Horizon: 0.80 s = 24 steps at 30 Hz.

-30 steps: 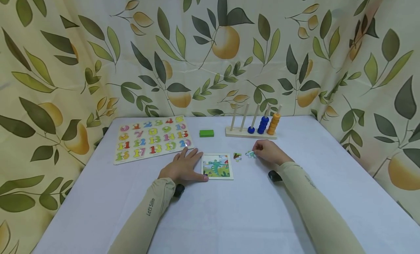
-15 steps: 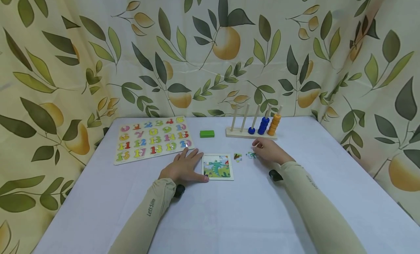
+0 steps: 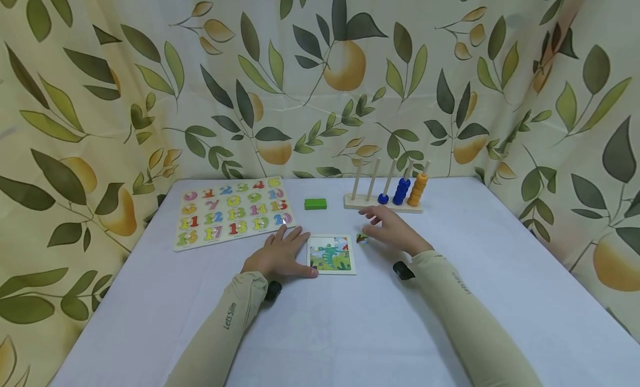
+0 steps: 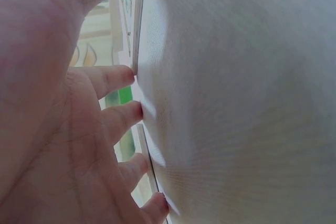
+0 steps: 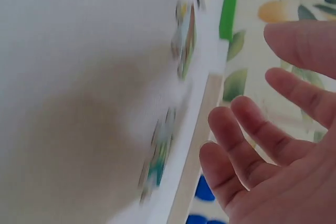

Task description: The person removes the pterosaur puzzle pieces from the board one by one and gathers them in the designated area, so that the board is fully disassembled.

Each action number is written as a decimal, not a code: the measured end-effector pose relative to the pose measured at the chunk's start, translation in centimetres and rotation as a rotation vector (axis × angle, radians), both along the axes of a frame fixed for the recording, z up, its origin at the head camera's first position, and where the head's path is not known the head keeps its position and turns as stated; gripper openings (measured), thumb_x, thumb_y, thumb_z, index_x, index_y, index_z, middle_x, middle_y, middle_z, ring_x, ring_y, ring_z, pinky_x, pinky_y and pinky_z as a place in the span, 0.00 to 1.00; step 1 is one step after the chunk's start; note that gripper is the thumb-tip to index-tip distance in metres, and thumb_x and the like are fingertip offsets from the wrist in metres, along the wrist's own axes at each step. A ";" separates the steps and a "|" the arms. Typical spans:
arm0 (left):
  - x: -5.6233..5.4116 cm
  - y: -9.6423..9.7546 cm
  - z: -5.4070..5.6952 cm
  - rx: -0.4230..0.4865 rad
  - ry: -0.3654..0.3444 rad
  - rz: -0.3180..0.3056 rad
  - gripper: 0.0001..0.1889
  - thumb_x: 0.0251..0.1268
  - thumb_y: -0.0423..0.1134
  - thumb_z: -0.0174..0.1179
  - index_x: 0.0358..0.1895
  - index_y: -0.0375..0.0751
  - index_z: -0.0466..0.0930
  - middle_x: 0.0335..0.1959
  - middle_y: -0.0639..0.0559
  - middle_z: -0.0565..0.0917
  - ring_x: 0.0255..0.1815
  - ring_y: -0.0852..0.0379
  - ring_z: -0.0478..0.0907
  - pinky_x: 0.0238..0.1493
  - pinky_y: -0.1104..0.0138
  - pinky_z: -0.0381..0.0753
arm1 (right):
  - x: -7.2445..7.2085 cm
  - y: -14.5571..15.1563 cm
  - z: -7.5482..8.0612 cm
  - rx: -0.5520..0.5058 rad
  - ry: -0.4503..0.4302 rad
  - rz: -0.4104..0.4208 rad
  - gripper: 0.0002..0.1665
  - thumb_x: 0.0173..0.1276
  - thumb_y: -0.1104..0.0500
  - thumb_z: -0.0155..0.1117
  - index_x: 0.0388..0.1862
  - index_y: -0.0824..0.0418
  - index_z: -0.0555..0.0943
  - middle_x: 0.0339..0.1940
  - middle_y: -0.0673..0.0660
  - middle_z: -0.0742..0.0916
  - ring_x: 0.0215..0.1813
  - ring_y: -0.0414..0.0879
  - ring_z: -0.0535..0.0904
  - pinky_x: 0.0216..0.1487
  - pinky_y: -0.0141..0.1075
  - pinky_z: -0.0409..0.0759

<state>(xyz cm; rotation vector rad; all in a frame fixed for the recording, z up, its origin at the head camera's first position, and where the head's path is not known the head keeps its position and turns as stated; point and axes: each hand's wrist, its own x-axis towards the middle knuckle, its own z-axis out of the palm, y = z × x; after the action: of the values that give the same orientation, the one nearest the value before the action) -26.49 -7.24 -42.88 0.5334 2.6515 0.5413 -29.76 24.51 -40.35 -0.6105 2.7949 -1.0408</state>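
Observation:
A small jigsaw puzzle (image 3: 330, 252) in a white frame, showing a green dinosaur, lies mid-table with a gap at its top. My left hand (image 3: 279, 255) rests spread beside it, thumb at the frame's lower left corner. In the left wrist view, fingertips (image 4: 135, 109) stand on the cloth near the frame's edge. My right hand (image 3: 392, 230) hovers with loosely bent fingers and holds nothing. A brown-and-green puzzle piece (image 3: 362, 239) lies just left of it. The right wrist view shows a second, teal puzzle piece (image 5: 158, 156) on the cloth, hidden under the hand in the head view.
A number puzzle board (image 3: 232, 214) lies at the back left, close to my left fingertips. A green block (image 3: 315, 204) sits behind the framed puzzle. At the back right stands a wooden peg rack (image 3: 360, 200) with blue and orange beads. A leaf-patterned curtain (image 3: 320, 98) hangs behind.
My right hand has lifted off the teal puzzle piece and moved left toward the brown-and-green one, its fingers loosening. The left hand and the framed puzzle have stayed in place.

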 end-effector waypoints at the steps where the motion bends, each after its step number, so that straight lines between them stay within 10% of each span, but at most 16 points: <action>1: 0.1 0.0 0.2 0.000 -0.001 0.001 0.58 0.62 0.69 0.72 0.89 0.53 0.52 0.90 0.51 0.46 0.89 0.41 0.29 0.86 0.45 0.34 | 0.0 -0.5 -0.1 0.002 -0.005 0.009 0.30 0.77 0.63 0.66 0.75 0.69 0.74 0.69 0.71 0.80 0.66 0.66 0.77 0.68 0.62 0.77; 24: 0.6 0.0 0.8 -0.004 -0.003 0.021 0.58 0.61 0.70 0.72 0.89 0.54 0.54 0.90 0.52 0.47 0.89 0.42 0.31 0.85 0.40 0.38 | -0.2 -5.2 0.4 0.279 -0.067 0.238 0.19 0.70 0.61 0.75 0.60 0.54 0.88 0.67 0.64 0.80 0.68 0.62 0.72 0.70 0.62 0.73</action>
<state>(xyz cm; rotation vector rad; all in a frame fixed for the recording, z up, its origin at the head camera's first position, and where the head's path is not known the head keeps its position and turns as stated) -25.91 -7.22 -42.09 0.5038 2.6572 0.5419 -29.95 19.28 -39.95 -0.8270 2.6573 -0.6026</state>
